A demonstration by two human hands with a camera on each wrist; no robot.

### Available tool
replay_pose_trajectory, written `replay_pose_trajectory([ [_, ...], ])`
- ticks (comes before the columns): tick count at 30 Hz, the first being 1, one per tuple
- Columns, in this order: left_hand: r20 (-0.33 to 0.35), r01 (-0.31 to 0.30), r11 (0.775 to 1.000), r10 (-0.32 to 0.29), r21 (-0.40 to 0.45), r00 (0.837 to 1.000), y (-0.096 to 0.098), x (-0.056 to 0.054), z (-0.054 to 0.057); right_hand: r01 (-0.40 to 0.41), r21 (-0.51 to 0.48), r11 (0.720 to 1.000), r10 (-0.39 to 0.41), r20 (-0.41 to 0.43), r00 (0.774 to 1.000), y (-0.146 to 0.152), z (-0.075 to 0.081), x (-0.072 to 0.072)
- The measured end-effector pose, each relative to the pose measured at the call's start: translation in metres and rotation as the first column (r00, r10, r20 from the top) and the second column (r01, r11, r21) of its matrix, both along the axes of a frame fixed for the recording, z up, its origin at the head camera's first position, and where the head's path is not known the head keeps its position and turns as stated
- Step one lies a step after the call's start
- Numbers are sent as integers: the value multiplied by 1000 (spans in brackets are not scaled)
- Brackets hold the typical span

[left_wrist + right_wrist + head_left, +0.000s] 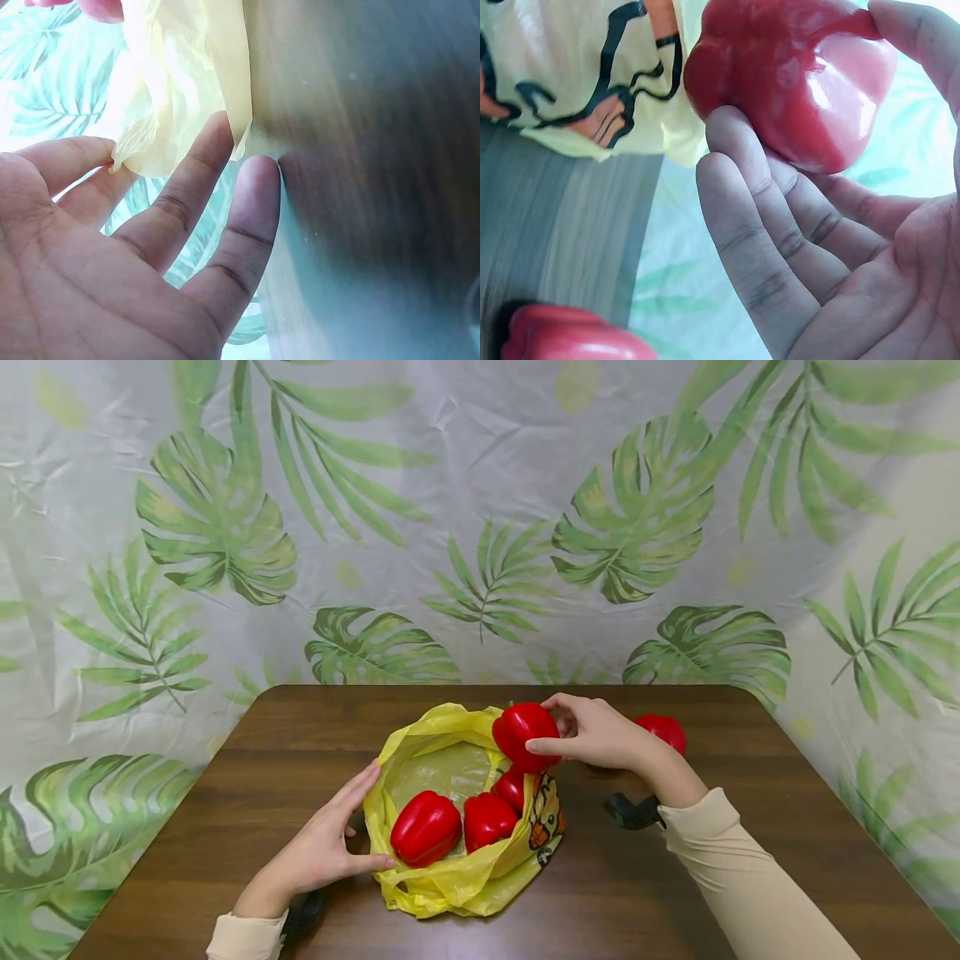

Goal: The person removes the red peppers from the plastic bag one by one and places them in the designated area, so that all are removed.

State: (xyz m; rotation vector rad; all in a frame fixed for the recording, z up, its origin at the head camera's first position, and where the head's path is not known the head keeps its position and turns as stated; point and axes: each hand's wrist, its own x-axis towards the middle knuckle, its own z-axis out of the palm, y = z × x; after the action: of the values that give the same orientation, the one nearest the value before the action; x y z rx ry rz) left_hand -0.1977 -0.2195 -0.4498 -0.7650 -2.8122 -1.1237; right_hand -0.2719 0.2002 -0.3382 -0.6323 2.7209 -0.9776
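Observation:
In the head view my right hand [603, 732] holds a red bell pepper [525, 731] over the right rim of a yellow plastic bag [405, 893]. The right wrist view shows the thumb and fingers about this pepper [780, 82]. Inside the wide-mouthed bag lie a large red bell pepper [426, 828], a smaller one [489, 821], and a third [510, 789] partly hidden under the held pepper. My left hand [326, 839] touches the bag's left side, thumb and fingers spread apart. Up close, the left fingertips [219, 127] meet the thin yellow plastic [176, 90].
Another red bell pepper [663, 732] rests on the brown wooden table [247, 810] behind my right forearm, partly covered by it. A leaf-patterned sheet [487, 485] hangs behind the table. A black wrist strap [633, 811] shows at the right wrist.

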Motion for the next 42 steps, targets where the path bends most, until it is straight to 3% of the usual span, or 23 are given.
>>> replay_pose_trajectory([
  [18, -2, 0, 1000, 0, 1, 1000, 0, -1, -1, 118, -21, 993, -116, 75, 990, 50, -8, 14],
  [32, 6, 0, 1000, 0, 3, 1000, 0, -1, 0, 178, -4, 984, -178, 46, 983, 82, -7, 19],
  [42, 4, -1, 1000, 1, 9, 1000, 0, 0, 0, 243, 28, 970, -242, -27, 970, 105, -5, 19],
])
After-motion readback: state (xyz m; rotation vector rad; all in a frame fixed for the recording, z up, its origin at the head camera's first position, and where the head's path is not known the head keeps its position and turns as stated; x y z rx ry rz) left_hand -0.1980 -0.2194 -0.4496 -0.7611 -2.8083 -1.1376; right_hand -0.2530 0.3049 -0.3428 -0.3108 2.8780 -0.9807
